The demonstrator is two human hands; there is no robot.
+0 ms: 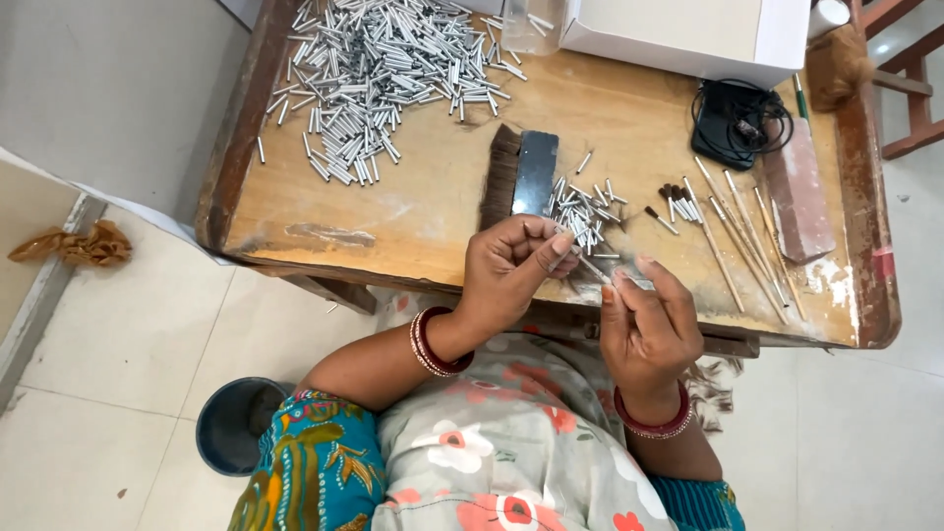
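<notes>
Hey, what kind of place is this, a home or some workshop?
Probably a small brush-making workbench: a worn wooden table with a heap of metal tubes, thin wooden sticks and a bristle bundle.

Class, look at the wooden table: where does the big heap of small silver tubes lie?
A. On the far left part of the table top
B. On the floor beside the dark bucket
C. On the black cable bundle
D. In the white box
A: the big heap of silver tubes lies spread on the far left part of the wooden table, beside the white box and well away from the black cable bundle.
</notes>
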